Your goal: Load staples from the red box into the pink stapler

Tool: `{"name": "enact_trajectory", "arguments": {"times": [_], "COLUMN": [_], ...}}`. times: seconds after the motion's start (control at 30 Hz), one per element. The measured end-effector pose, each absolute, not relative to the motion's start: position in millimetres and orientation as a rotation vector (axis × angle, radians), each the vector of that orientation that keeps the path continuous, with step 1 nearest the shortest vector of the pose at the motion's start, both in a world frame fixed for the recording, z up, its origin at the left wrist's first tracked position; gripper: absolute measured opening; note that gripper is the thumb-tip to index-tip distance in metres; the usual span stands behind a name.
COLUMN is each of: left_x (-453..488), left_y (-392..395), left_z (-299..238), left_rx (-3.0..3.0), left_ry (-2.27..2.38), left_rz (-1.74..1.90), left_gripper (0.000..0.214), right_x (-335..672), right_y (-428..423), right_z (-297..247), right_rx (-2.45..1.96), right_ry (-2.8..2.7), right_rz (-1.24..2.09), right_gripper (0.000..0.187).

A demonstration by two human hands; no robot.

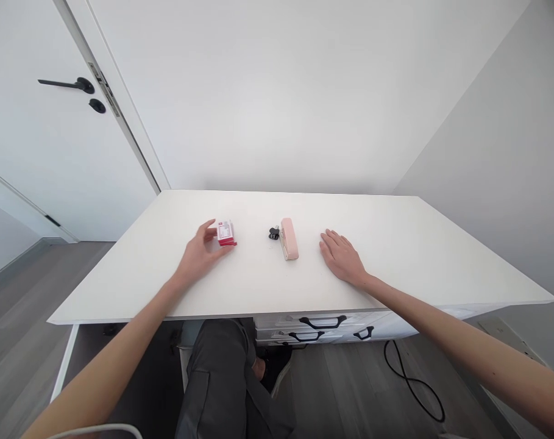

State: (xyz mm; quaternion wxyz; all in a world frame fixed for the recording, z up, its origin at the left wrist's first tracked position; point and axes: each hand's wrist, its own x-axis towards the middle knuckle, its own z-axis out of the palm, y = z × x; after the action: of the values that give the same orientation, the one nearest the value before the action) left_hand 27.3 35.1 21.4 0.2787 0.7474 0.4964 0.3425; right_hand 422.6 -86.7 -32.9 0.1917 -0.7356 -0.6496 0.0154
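A small red and white box (226,233) stands on the white table (395,244). My left hand (202,250) reaches to it, thumb and fingers curled around its left side and touching it. A pink stapler (289,238) lies in the middle of the table with a small black binder clip (273,233) against its left side. My right hand (342,256) rests flat on the table, fingers stretched out, a little to the right of the stapler and not touching it.
A white door with a black handle (66,83) stands at the left. White drawers with black handles (323,322) sit under the table. A black cable (414,384) lies on the wooden floor. My legs are under the table edge.
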Motion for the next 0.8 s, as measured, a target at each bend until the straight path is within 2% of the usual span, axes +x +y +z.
{"name": "enact_trajectory", "arguments": {"times": [0.27, 0.4, 0.8], "left_x": [-29.9, -30.6, -25.5], "left_y": [47.5, 44.6, 36.5], "left_z": [33.1, 33.7, 31.8], "left_rx": [1.895, 1.851, 1.869], "left_ry": [1.62, 1.64, 1.694], "left_rz": [0.964, 0.998, 1.033], "left_gripper": [0.092, 0.081, 0.079], "right_x": [424.0, 422.6, 423.8], "right_y": [-87.3, -88.2, -89.0], "right_z": [-36.0, -35.3, -36.8], "right_rx": [-2.06, -2.076, -2.072], "right_ry": [-1.829, -1.827, -1.831], "right_rz": [0.009, 0.012, 0.005], "right_gripper": [0.058, 0.06, 0.06]}}
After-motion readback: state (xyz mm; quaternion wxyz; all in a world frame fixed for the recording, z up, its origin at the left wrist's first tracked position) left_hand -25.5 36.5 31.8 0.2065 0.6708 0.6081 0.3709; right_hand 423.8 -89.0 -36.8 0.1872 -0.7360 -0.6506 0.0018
